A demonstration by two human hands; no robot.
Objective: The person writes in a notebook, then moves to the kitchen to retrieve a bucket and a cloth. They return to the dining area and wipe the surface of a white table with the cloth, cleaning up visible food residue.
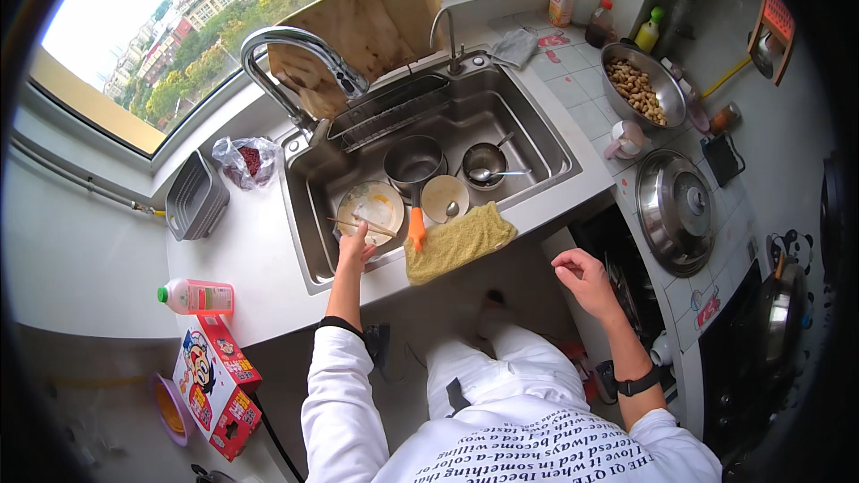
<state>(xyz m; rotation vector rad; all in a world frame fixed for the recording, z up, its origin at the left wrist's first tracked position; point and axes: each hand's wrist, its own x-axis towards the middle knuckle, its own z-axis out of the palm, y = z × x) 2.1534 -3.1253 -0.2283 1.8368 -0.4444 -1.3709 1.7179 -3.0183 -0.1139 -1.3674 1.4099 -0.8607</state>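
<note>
My left hand [354, 248] is over the near left part of the steel sink [456, 100]. Its thumb meets a pair of chopsticks [381, 230] lying across a patterned plate [371, 201] with orange residue; whether the fingers grip them is not clear. Right of the plate are a dark saucepan [413, 157] with an orange-tipped handle [416, 228] and a pale bowl [439, 194] with a spoon in it. Farther right, a spoon lies across a small metal bowl [484, 155]. My right hand [582, 275], loosely curled and visibly holding nothing, hangs in front of the counter.
A yellow-green towel [460, 241] drapes over the sink's front edge. The chrome faucet [282, 74] arches above the basin. On the right counter stand a metal bowl of peanuts [614, 74] and a pot lid [674, 215]. A pink bottle [198, 296] and a red-white carton [211, 382] are left.
</note>
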